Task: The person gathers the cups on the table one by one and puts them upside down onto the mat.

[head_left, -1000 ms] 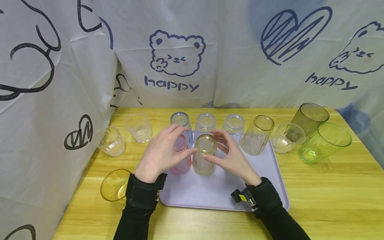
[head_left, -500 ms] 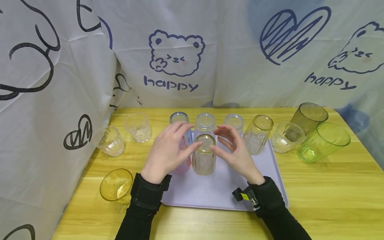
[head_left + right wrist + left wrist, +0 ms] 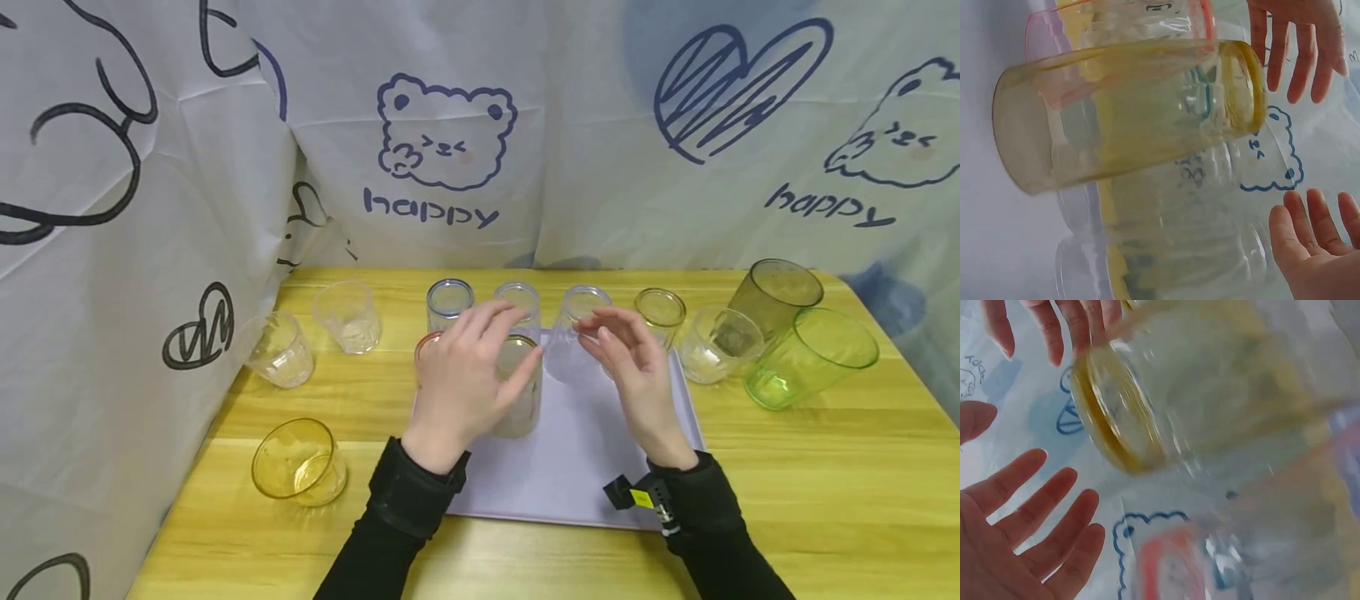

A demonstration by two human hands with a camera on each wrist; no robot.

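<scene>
The right hand (image 3: 643,387) had drawn away rightward from the yellow-rimmed glass (image 3: 522,404), and the left hand (image 3: 461,383) had shifted right too; both were released, fingers loose, while the glass stayed on the tray (image 3: 562,479).

Got a see-through yellow-tinted tumbler (image 3: 1129,119) standing mouth-down on the tray (image 3: 570,475), nearer its left edge than right.

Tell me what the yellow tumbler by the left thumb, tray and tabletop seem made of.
Yellow tumbler: glass or clear plastic, glossy; see-through, bright highlights.
Tray: probably plastic, fairly matte; even lilac, raised rim.
Tabletop: wood or laminate, slight sheen; streaky grain, soft glare.
</scene>
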